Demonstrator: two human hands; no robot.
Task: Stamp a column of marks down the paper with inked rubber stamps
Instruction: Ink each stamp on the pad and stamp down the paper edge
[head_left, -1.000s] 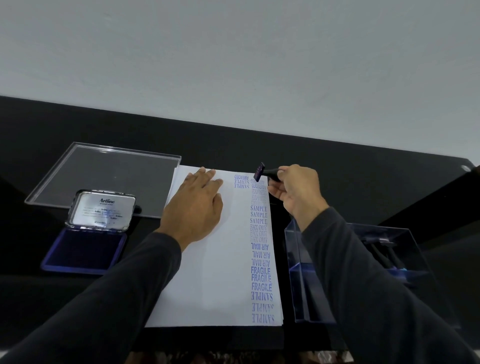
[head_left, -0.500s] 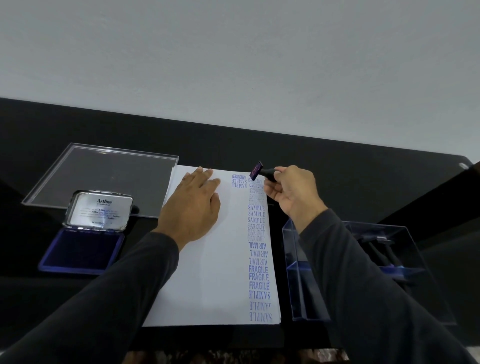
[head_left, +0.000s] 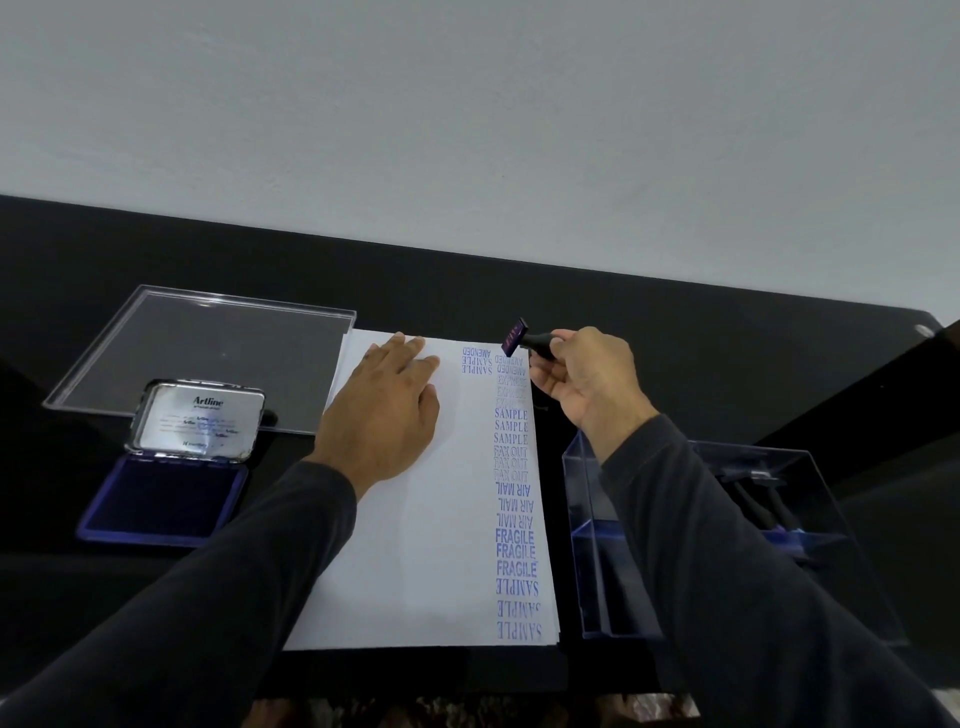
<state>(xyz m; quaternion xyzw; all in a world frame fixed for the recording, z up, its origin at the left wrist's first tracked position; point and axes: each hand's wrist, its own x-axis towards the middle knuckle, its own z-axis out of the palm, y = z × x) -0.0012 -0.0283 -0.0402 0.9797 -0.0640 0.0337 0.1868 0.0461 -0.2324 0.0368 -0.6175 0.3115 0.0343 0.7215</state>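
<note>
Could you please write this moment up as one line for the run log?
left hand: flat on paper | right hand: holds stamp raised, face tilted | ink pad: open

My black, glossy desk (head_left: 675, 332) runs up against a plain pale grey wall (head_left: 467, 130), evenly lit along its far edge.

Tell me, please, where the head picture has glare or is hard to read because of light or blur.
In the head view, glare whitens the ink pad's open lid and streaks the clear tray; the upper marks on the paper look faint and soft, while FRAGILE reads sharply; the stamp in the right hand is dark and its text unreadable.
</note>
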